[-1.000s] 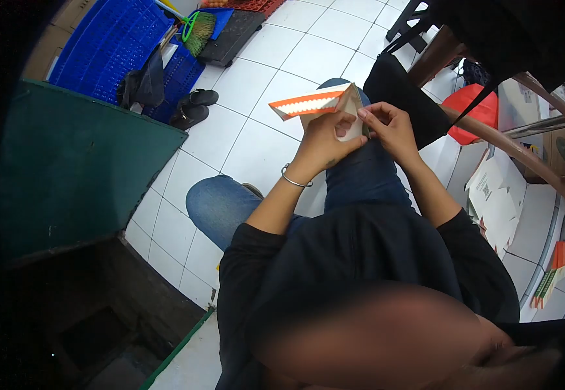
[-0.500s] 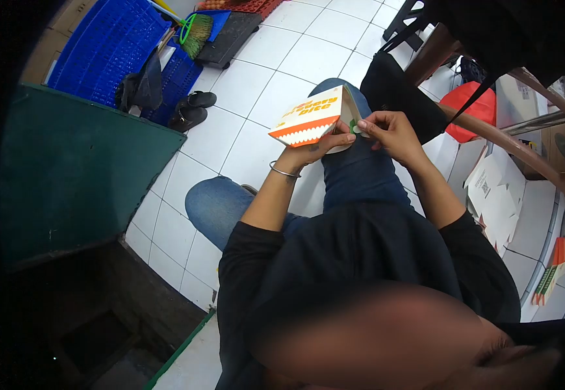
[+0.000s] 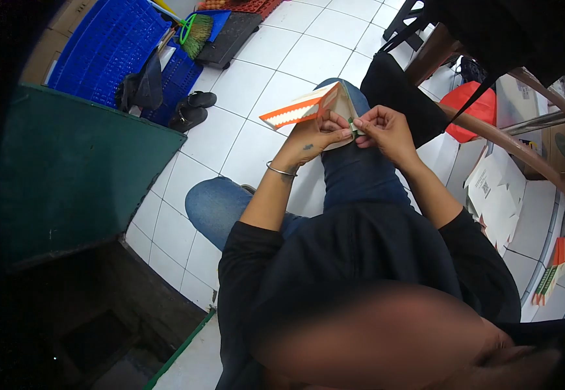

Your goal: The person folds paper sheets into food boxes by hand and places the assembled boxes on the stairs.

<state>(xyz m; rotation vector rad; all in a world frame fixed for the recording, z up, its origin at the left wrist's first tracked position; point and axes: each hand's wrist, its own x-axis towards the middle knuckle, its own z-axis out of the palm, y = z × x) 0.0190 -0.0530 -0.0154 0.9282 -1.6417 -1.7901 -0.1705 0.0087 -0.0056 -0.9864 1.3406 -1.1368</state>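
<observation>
A partly folded white and orange paper box (image 3: 295, 112) is held above my knee, its printed flap pointing left. My left hand (image 3: 315, 136) has its fingers inside the box and its thumb pressed near the green edge. At the box's right side, my right hand (image 3: 386, 133) pinches the same small green and white edge with thumb and fingertips. The two hands' fingertips nearly meet there. The inner side of the box faces me, and part of it is hidden by my fingers.
Blue baskets (image 3: 110, 49), a broom (image 3: 196, 34) and black shoes (image 3: 190, 110) are at the upper left. A green panel (image 3: 81, 169) stands left. White cartons (image 3: 492, 195), folded orange-green cartons (image 3: 551, 272), a red bag (image 3: 471, 110) and a brown chair frame (image 3: 516, 148) are right.
The box has tilted so its printed flap shows only as a narrow strip. My left fingers have curled up into view, and both hands have come closer together at the green edge.
</observation>
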